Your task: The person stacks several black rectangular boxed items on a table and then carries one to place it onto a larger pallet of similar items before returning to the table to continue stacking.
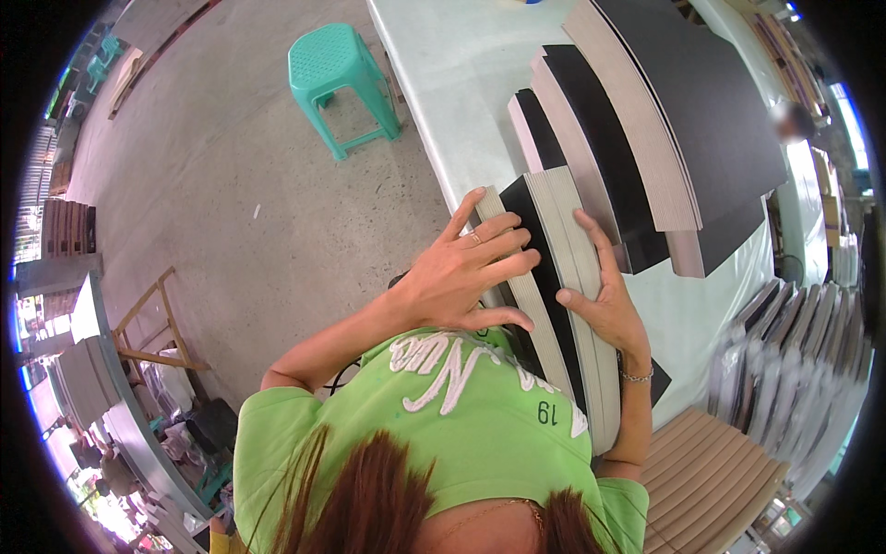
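Observation:
Thin boards with black faces and pale grey edges stand in stacks on the table, close against my body. My left hand (475,263) lies across the left stack (544,342), its fingers spread over the pale edges and the black strip. A ring circles one of its fingers. Against the right stack (563,217) rests my right hand (609,300), thumb on the pale edges and index finger along the right side; its other fingers are mostly hidden. My right forearm runs alongside this stack.
More black boards (637,129) lie in stepped stacks farther along the white-covered table (434,83). A green plastic stool (337,69) stands on the concrete floor to the left. At the lower right are brown boards (715,480) and plastic-wrapped bundles (784,351).

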Motion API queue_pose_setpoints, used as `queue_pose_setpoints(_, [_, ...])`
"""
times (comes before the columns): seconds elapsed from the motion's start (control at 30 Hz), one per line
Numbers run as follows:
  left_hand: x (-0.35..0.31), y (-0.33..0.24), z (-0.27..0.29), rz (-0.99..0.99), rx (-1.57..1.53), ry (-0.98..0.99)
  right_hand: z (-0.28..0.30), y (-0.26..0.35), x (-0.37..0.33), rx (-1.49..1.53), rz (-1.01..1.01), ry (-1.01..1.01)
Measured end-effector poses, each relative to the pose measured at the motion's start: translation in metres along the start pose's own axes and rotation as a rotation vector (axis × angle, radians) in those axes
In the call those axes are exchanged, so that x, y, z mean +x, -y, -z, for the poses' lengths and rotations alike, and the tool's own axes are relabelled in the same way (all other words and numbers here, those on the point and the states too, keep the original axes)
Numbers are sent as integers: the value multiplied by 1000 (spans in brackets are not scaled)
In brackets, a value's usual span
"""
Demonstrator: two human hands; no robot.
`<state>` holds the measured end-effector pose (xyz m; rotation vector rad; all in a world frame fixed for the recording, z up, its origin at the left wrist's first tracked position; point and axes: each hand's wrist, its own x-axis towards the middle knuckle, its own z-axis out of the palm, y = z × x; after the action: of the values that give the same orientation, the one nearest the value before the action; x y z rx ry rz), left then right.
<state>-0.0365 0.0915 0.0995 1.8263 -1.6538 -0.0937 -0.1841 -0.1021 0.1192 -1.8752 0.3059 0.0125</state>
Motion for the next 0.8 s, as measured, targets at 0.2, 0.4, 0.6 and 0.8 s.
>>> queue_pose_setpoints(0.2, [5,-3,-7,10,65,14,2,0,0,0,-14,-18])
queue_pose_setpoints(0.4, [3,-1,-10,3,60,-29,1,2,0,21,-19,-17])
queue_pose_setpoints(0.6, [1,-1,-9,9,44,-30,2,0,0,15,-20,-20])
queue_pose_setpoints(0.8, [0,-1,-11,11,20,-43,2,0,-1,2,-14,-15])
